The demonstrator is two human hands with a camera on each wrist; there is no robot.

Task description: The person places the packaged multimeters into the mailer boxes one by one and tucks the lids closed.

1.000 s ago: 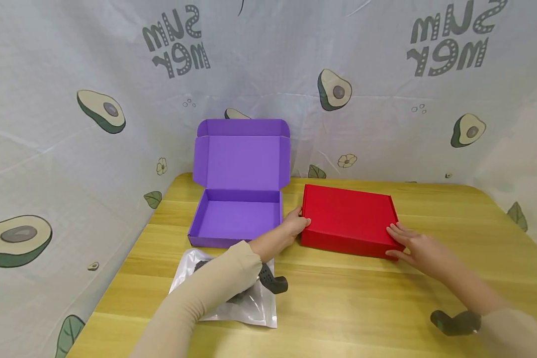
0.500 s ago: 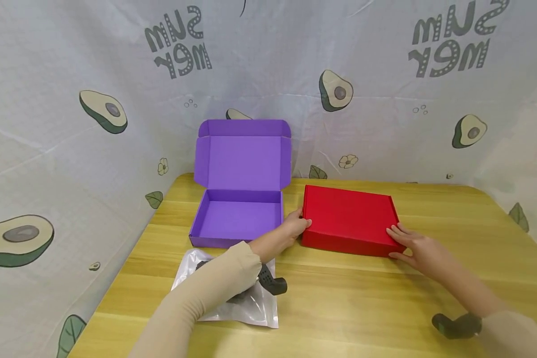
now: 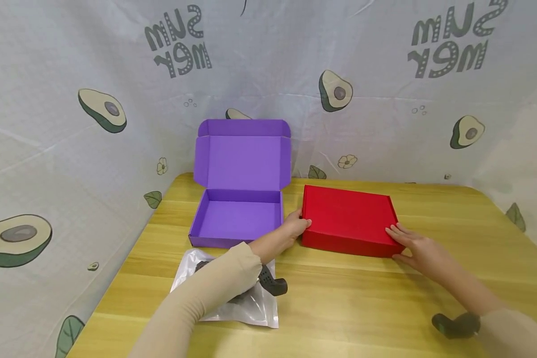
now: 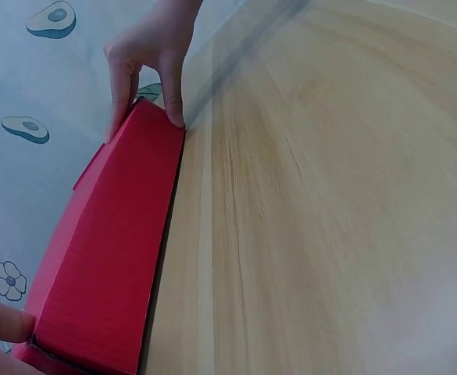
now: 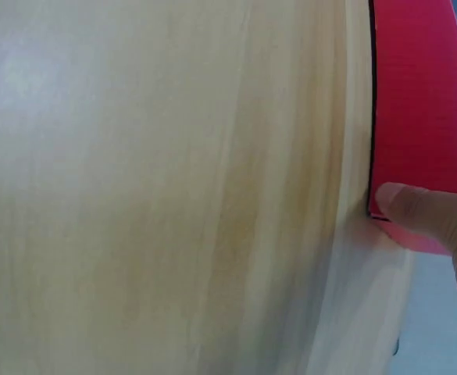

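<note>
A closed red cardboard box [image 3: 346, 214] lies flat on the wooden table, slightly turned. My left hand [image 3: 295, 226] holds its front left corner, the thumb over the top edge and the fingers along the left side. My right hand [image 3: 415, 247] grips the front right corner, fingers over the lid. Its thumb [image 5: 412, 207] presses low on the front face, plain in the right wrist view. Seen from the left wrist, the red box [image 4: 107, 258] sits with its lower edge on or very near the tabletop.
Left of the red box stands a purple box [image 3: 232, 242] with its lid raised. In front of that, a clear plastic bag [image 3: 261, 308] with something dark inside lies partly under my left forearm. A printed cloth [image 3: 268, 84] hangs behind the table [image 3: 340, 308].
My right thumb has shifted slightly right along the box's front corner. Both hands otherwise stay at the red box, which has hardly moved.
</note>
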